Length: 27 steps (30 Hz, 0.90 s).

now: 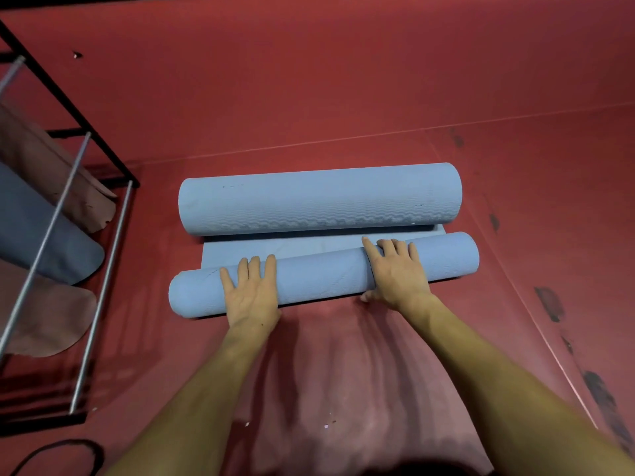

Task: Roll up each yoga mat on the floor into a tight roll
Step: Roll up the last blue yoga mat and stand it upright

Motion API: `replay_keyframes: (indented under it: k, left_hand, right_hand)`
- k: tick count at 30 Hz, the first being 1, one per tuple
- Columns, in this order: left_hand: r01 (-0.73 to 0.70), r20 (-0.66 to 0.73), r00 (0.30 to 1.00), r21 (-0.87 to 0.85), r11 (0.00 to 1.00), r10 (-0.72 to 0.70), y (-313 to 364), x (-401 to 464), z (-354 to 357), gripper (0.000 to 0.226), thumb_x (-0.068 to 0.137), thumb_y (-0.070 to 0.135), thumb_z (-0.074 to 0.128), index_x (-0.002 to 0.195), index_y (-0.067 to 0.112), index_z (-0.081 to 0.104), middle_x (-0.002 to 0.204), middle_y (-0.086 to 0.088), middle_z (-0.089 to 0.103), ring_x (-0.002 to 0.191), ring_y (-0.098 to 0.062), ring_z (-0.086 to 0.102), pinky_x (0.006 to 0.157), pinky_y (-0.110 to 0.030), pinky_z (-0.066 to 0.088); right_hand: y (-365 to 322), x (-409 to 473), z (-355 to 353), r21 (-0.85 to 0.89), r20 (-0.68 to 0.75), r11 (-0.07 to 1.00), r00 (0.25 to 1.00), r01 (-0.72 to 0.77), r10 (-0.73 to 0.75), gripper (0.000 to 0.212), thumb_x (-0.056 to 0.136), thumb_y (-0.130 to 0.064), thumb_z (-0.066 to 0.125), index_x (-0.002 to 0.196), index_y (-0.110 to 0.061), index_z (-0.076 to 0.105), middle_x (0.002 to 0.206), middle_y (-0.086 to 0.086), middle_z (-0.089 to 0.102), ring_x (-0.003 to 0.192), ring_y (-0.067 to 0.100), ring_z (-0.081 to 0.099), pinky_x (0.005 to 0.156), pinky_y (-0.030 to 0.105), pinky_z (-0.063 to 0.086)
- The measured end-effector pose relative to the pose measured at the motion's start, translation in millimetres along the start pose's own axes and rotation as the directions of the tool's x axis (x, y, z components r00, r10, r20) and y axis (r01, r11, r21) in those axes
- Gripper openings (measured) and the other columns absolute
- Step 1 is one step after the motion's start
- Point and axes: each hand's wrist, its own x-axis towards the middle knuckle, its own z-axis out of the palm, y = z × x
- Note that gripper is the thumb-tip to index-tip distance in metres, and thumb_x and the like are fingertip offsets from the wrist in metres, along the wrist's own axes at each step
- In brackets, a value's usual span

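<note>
The fingers [256, 269] of the left hand [252, 293] are laid nearly straight and slightly spread over the top of the near roll [323, 273], the palm pressed flat on its near side. The fingers [395, 250] of the right hand [395, 273] are draped over the crest of the same roll, loosely parted, with the forefinger stretched toward 11 o'clock and the thumb tucked low at the roll's near edge, touching the floor [343, 80].

The near roll is a pale blue mat lying on the red floor, its long axis running across the view from 9 to 3 o'clock, the right end tilted slightly away. The left hand is set left of its middle, the right hand right of it. A flat strip of unrolled mat [275, 247] is seen just beyond the roll, at 12 o'clock from the hands.

A far roll [319, 201], thicker and the same blue, is laid beyond that strip, its long axis nearly parallel to the near roll. Whether the strip joins both rolls cannot be told.

At 9 o'clock a black and silver rack [86, 166] is stood, with blue and pinkish mats stored in it. A dark cable [68, 444] is curled at 7 o'clock.
</note>
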Motion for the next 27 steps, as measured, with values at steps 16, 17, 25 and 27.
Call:
replay_keyframes:
  k: [16,17,25,27]
  left_hand:
    - [-0.211,0.460,0.863,-0.042,0.976,0.207,-20,1,-54,0.074,0.040,0.064,0.089,0.106,0.038,0.066,0.100,0.012,0.070,0.096,-0.019,0.067,0.075,-0.034,0.050]
    - [-0.217,0.505,0.834,-0.068,0.974,0.222,-21,-1,-54,0.075,0.038,0.066,0.088,0.105,0.040,0.066,0.098,0.014,0.070,0.094,-0.017,0.067,0.074,-0.033,0.051]
    - [-0.166,0.585,0.784,-0.126,0.978,0.208,-16,-5,-68,0.086,0.035,0.069,0.092,0.113,0.043,0.065,0.101,0.020,0.070,0.095,-0.013,0.067,0.080,-0.036,0.051]
    - [-0.152,0.592,0.780,-0.136,0.979,0.203,-17,-5,-67,0.086,0.037,0.068,0.092,0.114,0.044,0.064,0.101,0.020,0.070,0.096,-0.013,0.066,0.079,-0.036,0.048]
  right_hand:
    - [15,-7,-33,0.110,0.353,0.994,0.934,0.010,-0.049,0.106,0.045,-0.064,0.096,0.130,-0.024,0.046,0.120,0.000,0.065,0.114,0.027,0.056,0.089,0.044,0.047]
    - [17,-11,-31,0.126,0.400,0.992,0.915,0.002,-0.053,0.106,0.045,-0.065,0.096,0.129,-0.025,0.047,0.119,0.000,0.065,0.112,0.026,0.057,0.088,0.042,0.047]
    - [19,-15,-30,-0.171,0.205,0.975,0.973,0.139,-0.103,0.133,0.041,-0.094,0.073,0.158,-0.050,0.027,0.163,0.026,-0.034,0.144,0.055,-0.037,0.113,0.075,-0.020]
    - [21,-13,-28,-0.108,0.171,0.984,0.978,0.143,-0.124,0.150,0.038,-0.090,0.078,0.163,-0.047,0.007,0.157,0.022,-0.046,0.141,0.054,-0.043,0.116,0.074,-0.015]
